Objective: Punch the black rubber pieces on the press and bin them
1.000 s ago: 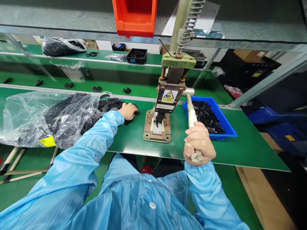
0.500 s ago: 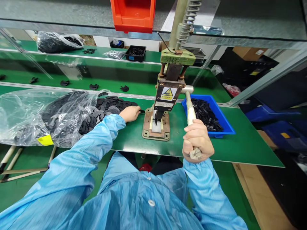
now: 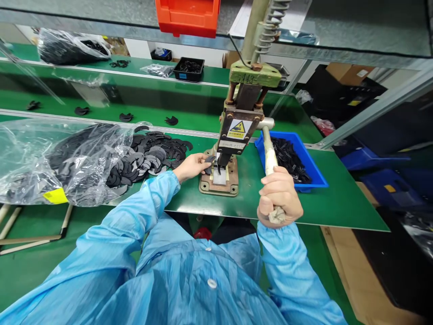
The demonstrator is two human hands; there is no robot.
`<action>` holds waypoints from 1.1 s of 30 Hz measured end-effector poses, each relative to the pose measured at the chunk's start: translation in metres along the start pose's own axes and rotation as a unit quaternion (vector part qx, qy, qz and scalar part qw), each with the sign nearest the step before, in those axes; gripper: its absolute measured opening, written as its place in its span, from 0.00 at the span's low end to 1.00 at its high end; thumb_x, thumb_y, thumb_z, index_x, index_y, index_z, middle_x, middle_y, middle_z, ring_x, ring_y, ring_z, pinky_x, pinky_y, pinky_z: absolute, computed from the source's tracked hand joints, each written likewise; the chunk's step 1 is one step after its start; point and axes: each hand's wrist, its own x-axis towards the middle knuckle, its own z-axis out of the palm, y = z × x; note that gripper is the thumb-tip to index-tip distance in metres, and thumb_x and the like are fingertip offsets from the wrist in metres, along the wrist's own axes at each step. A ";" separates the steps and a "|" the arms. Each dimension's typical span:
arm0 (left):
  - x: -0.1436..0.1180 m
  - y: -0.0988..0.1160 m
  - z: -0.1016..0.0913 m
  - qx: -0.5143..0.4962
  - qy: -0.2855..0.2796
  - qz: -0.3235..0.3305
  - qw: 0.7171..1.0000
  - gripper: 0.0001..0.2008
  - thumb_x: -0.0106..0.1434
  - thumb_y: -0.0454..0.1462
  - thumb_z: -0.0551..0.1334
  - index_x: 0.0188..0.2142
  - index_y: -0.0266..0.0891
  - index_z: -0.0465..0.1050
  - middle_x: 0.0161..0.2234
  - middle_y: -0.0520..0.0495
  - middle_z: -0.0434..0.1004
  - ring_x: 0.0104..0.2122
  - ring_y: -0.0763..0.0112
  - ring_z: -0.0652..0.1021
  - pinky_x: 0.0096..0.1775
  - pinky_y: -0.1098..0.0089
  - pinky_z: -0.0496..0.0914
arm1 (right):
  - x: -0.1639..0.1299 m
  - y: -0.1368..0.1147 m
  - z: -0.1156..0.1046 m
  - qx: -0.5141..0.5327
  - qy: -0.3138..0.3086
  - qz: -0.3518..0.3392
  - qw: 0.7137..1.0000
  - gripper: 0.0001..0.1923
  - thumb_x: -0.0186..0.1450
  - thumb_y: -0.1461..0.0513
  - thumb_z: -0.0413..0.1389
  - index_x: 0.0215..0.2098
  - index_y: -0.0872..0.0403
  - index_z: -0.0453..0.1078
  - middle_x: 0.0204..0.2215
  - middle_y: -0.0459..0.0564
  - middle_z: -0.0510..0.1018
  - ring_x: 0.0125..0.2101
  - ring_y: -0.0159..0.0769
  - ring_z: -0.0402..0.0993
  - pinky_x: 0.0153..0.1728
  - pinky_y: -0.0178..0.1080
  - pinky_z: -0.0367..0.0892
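My left hand [image 3: 193,167] pinches a small dark curved piece [image 3: 210,159] at the left side of the hand press [image 3: 241,122]. Part of that piece is covered by the fingers. Wrapped round the press's lever handle [image 3: 269,155], my right hand [image 3: 280,196] is closed near its lower end. Under the ram, a light metal plate [image 3: 219,177] sits on the press base [image 3: 232,189], with a thin black curved part above it. A heap of dark crescent-shaped pieces [image 3: 149,155] spills from a clear plastic bag [image 3: 27,149] to the left.
A blue tray [image 3: 320,184] of black parts stands right of the press. Behind, several dark pieces [image 3: 126,117] lie spaced along a green strip, with a black bin [image 3: 189,70] farther back. An orange bin [image 3: 187,20] hangs overhead from the shelf edge.
My left hand has moved right, from the edge of the heap to the press base, carrying a dark piece. My right hand keeps its hold on the lever. The view has shifted slightly.
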 end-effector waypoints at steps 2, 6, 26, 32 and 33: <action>0.003 0.000 0.001 0.027 -0.007 0.001 1.000 0.10 0.63 0.37 0.75 0.38 0.36 0.77 0.29 0.50 0.79 0.26 0.75 0.77 0.30 0.73 0.73 | 0.000 0.000 0.000 0.000 -0.002 -0.004 1.000 0.14 0.68 0.60 0.60 0.25 0.50 0.65 0.23 0.42 0.73 0.33 0.36 0.78 0.54 0.58 0.75; 0.008 0.000 0.001 0.068 -0.008 0.006 0.998 0.09 0.65 0.37 0.74 0.36 0.36 0.77 0.28 0.51 0.79 0.23 0.76 0.75 0.28 0.74 0.72 | 0.000 0.001 0.000 -0.005 0.005 -0.005 1.000 0.14 0.67 0.59 0.60 0.25 0.50 0.65 0.22 0.42 0.73 0.32 0.37 0.78 0.53 0.59 0.75; 0.022 0.019 0.002 -0.004 -0.080 -0.211 0.974 0.15 0.64 0.41 0.77 0.32 0.36 0.74 0.25 0.44 0.82 0.22 0.71 0.83 0.26 0.77 0.76 | 0.005 -0.002 -0.001 -0.020 0.005 0.011 1.000 0.16 0.68 0.55 0.60 0.25 0.48 0.65 0.21 0.41 0.73 0.31 0.38 0.78 0.51 0.61 0.77; 0.005 0.020 0.010 -0.059 -0.036 -0.188 0.980 0.16 0.66 0.40 0.75 0.32 0.38 0.70 0.23 0.49 0.79 0.23 0.72 0.83 0.27 0.76 0.78 | 0.088 0.002 0.006 0.045 0.045 0.013 0.998 0.22 0.67 0.47 0.65 0.53 0.47 0.74 0.44 0.49 0.80 0.48 0.43 0.83 0.57 0.55 0.78; 0.000 0.021 0.010 -0.064 -0.033 -0.179 0.981 0.17 0.66 0.41 0.75 0.32 0.38 0.69 0.23 0.50 0.79 0.23 0.71 0.83 0.27 0.76 0.78 | 0.098 0.005 0.005 0.051 0.042 0.023 0.998 0.27 0.68 0.47 0.65 0.60 0.48 0.71 0.53 0.52 0.79 0.56 0.45 0.80 0.61 0.54 0.75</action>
